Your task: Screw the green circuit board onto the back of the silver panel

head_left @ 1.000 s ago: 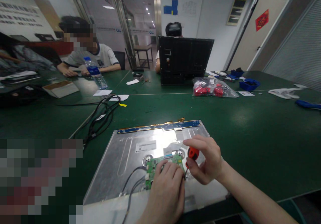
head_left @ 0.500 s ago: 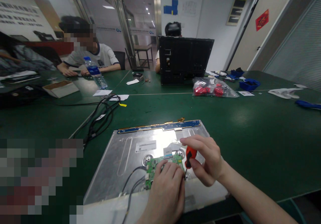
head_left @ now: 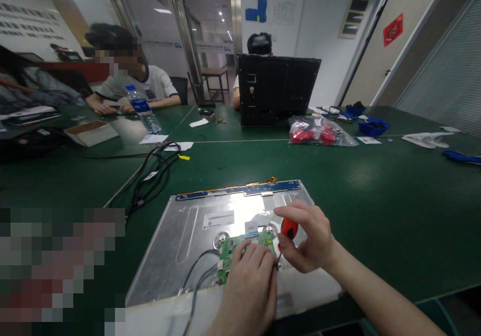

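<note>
A flat metal-backed display panel [head_left: 195, 225] lies face down in front of me, with a small green circuit board [head_left: 224, 256] on its back. My left hand [head_left: 250, 281] is closed over the board, its bent fingers pressing on it and hiding most of it. Beside those fingers my right hand [head_left: 310, 238] grips the red and black handle of a screwdriver [head_left: 289, 228] between thumb and fingers. Its thin shaft points down at the board's right edge; the tip is hidden. Dark wires [head_left: 199, 271] run from the board's left side.
Bundled black cables [head_left: 154, 175] lie left of the panel on the green table [head_left: 376, 215]. Farther back stand a water bottle [head_left: 145, 110], an open box [head_left: 92, 133], a bag of red parts [head_left: 319, 131] and a black monitor [head_left: 278, 88]. Other people sit across the table.
My right hand has turned the screwdriver handle and shifted slightly, with its fingers and thumb placed differently around it. My left hand and the panel have stayed put.
</note>
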A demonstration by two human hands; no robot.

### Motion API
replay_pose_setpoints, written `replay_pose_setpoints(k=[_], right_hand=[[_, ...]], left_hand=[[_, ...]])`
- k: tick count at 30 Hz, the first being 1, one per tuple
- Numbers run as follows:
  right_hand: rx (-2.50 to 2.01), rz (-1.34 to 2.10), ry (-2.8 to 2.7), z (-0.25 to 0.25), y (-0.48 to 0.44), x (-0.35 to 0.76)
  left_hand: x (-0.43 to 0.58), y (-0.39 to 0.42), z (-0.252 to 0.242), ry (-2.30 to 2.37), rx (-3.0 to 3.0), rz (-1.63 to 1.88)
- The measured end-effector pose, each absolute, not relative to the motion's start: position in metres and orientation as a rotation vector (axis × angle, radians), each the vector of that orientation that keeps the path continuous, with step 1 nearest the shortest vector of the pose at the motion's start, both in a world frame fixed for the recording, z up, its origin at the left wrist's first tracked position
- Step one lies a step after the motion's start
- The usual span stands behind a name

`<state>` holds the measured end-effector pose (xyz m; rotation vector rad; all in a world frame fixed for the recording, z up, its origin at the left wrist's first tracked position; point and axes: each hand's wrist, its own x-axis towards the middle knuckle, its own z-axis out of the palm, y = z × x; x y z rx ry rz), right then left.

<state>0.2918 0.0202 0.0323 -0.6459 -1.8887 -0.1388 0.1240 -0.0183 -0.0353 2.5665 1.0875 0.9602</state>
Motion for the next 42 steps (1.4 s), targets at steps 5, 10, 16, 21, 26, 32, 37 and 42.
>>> replay_pose_setpoints(k=[5,10,16,21,26,32,37,42], right_hand=[[-0.642,-0.127,-1.902,0.0281,0.0228,0.2921],[-0.631,-0.078,-1.921,0.0265,0.0245,0.2931],[-0.588,-0.034,-1.961,0.0315,0.0222,0.2964],[-0.620,-0.062,-1.951,0.0349,0.0190,0.2970],[-0.668,-0.121,-1.908,0.0334,0.0188,0.2949],[-0.660,-0.171,-1.889,0.0305,0.0218,0.2932],[-0.694,-0.169,-1.882,0.0277,0.0230,0.2931],[-0.637,-0.113,-1.902,0.0259,0.0237,0.2933]], left_hand=[[0.1250,-0.0179,-0.0321,1.086,2.573,0.958],[0.1248,-0.0180,-0.0324,1.084,2.581,0.968],[0.1235,-0.0187,-0.0349,1.084,2.579,0.924],[0.1244,-0.0191,-0.0350,1.076,2.566,0.934],[0.1245,-0.0175,-0.0358,1.086,2.571,0.918],[0.1248,-0.0176,-0.0365,1.091,2.569,0.970],[0.1239,-0.0190,-0.0341,1.102,2.569,0.935],[0.1245,-0.0178,-0.0332,1.105,2.583,0.965]])
